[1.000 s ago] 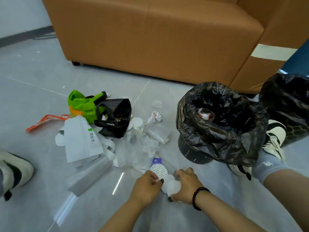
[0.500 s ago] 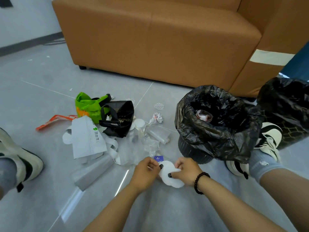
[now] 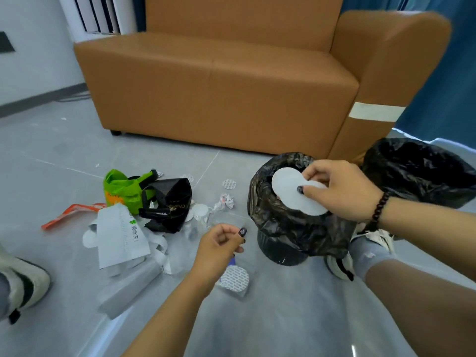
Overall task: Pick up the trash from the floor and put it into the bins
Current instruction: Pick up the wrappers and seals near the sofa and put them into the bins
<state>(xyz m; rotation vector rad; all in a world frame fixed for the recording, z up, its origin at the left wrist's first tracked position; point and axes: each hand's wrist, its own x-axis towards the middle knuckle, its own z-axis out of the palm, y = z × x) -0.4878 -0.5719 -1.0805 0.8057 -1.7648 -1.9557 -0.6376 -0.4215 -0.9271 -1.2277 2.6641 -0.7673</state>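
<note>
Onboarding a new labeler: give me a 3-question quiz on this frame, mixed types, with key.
1. True or false: the right hand holds the white round discs over the nearer black-lined bin.
2. What does the left hand hold? A) green bag B) nothing visible C) paper sheet
3. Fill in: the patterned round lid on the floor lies just ____ the left hand, toward the camera.

Key: 1 true; 2 B; 3 below.
</note>
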